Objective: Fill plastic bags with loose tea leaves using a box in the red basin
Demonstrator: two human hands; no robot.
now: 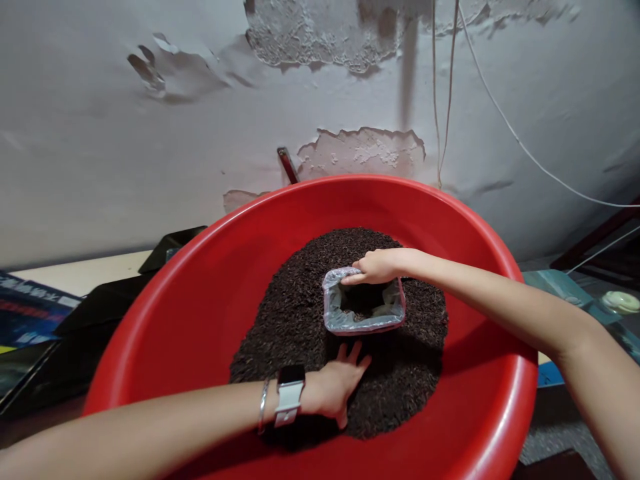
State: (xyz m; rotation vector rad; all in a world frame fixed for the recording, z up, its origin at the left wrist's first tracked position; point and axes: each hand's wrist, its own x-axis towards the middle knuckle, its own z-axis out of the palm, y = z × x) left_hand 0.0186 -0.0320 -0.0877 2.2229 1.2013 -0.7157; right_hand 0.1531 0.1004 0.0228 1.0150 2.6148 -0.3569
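A large red plastic tub (pixel 185 313) holds a heap of dark, loose, shredded-looking material (pixel 290 320). My right hand (pixel 377 265) grips the far rim of a small rectangular container lined with a clear plastic bag (pixel 365 327), thumb over the edge. Some of the dark material shows in its shadowed inside. The container is over the middle of the heap; I cannot tell whether its base touches it. Just in front of it, my left hand (pixel 337 387) lies on the heap with fingers spread, holding nothing. A watch and a bracelet are on that wrist.
Behind the tub rises a white wall (pixel 150 147) with peeling plaster and hanging white cables (pixel 500 110). A dark box and a printed blue package (pixel 35 310) lie to the left. At the right is a glass-like surface (pixel 555 287) bearing a pale round object (pixel 620 302).
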